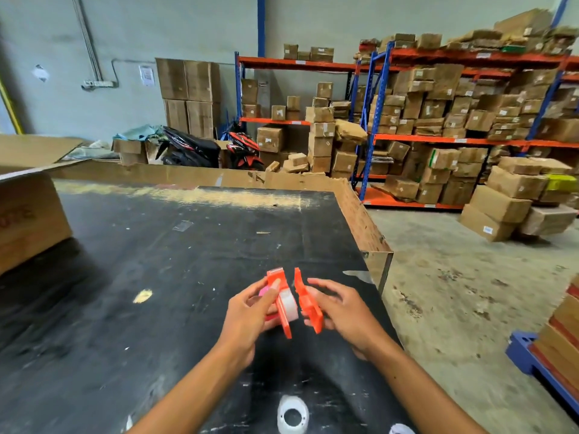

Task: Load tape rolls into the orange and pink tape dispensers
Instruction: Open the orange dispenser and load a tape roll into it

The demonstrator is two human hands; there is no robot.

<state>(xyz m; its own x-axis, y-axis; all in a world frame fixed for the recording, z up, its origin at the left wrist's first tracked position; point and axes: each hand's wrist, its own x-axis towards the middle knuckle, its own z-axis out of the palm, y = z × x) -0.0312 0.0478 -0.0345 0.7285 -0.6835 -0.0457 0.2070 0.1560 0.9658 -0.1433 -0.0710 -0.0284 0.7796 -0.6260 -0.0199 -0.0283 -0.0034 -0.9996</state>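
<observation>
While both hands hover just above the near right part of the desk (163, 277), its dark top carries the stock as follows, left to right. Cardboard box (28, 217): at the left edge, clear of the work. Pink dispenser (264, 291): only a sliver shows behind the left hand, seemingly resting on the desk and waiting its turn; its heading cannot be told. Left hand (250, 311): grip pinching the orange dispenser half with roll (283, 303), thumb on the upper outer face and fingers hidden behind, probably to keep the roll seated on its hub while the shell is open. Tape roll (289, 303): clear, sitting against the inner face of that half, its axis running across, toward the other half. Orange cover half (308, 303): held apart from its mate by a narrow gap, inner face turned left toward the roll, seemingly so the two can be pressed shut. Right hand (336, 308): grip pinching the cover from its outer side, fingertips wrapped round the near edge. Both orange halves stand on edge, long axis running away from the person toward the far edge of the desk, cutter ends at the far, upper tip. Spare tape roll (293, 415): white, lying flat near the desk's near edge, hole facing up, likely kept for the pink unit. Second white item (401, 429): at the near right corner, mostly cut off, not identifiable.
</observation>
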